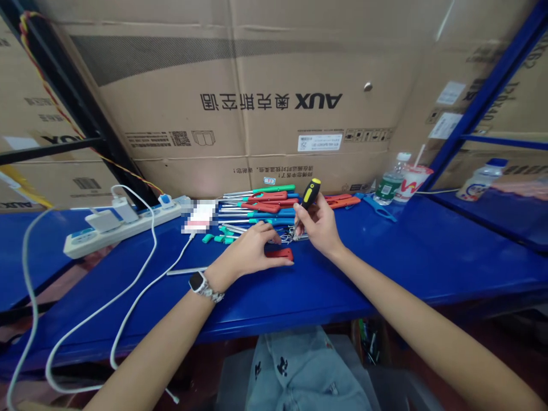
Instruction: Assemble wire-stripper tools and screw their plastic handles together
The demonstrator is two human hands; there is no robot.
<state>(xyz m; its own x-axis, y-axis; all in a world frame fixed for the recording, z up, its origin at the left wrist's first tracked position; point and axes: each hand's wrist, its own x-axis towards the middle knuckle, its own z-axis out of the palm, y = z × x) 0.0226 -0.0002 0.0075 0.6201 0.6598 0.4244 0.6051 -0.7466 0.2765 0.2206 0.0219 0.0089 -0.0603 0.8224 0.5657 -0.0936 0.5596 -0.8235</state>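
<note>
My right hand [319,225] is closed around a black-and-yellow screwdriver [310,194], handle up, its shaft slanting down to a cluster of small metal parts [291,234]. Left of it, my left hand [252,248] is curled over a red plastic handle [283,254], the thumb along its near edge. A thin metal tube [186,271] shows beyond my left wrist; my hand hides whether it joins the red handle. Just behind both hands lies a pile of long-nosed lighters with red handles [268,200], blue handles [278,214] and a green handle [274,189].
Small green plastic pieces [218,238] lie left of the pile. A power strip [124,225] with plugs and white cables [145,274] occupies the left. A water bottle [389,180] and a lidded cup [413,182] stand at the right. Cardboard [274,68] walls off the back.
</note>
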